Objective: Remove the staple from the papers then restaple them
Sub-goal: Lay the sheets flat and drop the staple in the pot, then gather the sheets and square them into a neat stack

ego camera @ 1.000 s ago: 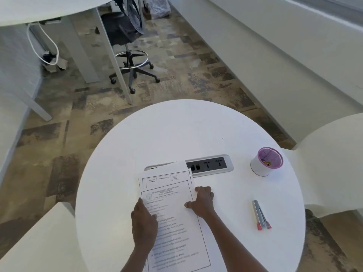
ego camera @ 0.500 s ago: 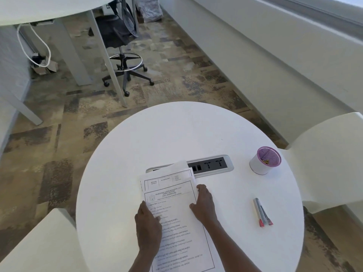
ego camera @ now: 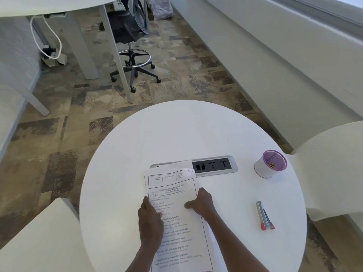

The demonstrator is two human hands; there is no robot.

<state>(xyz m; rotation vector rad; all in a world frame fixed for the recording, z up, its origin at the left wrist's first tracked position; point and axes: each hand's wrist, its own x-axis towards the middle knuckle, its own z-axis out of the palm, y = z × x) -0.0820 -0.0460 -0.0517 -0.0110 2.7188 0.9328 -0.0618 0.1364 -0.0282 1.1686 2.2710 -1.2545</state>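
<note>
A stack of printed papers (ego camera: 172, 185) lies on the round white table (ego camera: 186, 130), its sheets offset so a lower page shows past the top one at the far end. My left hand (ego camera: 150, 220) rests palm down on the stack's left edge, fingers curled at the edge. On the right edge, my right hand (ego camera: 200, 202) grips the stack with its thumb across the top sheet. A silver stapler (ego camera: 264, 214) with red ends lies apart to the right, untouched. No staple can be made out in the papers.
A white cup (ego camera: 270, 163) with a purple inside stands at the table's right. A recessed power socket panel (ego camera: 214, 165) sits just beyond the papers. White chairs flank the table at right (ego camera: 334, 163) and left (ego camera: 39, 242). A black office chair (ego camera: 131, 36) stands on the floor beyond.
Both hands stay at the papers' side edges and the sheets have barely shifted. My view has moved a little.
</note>
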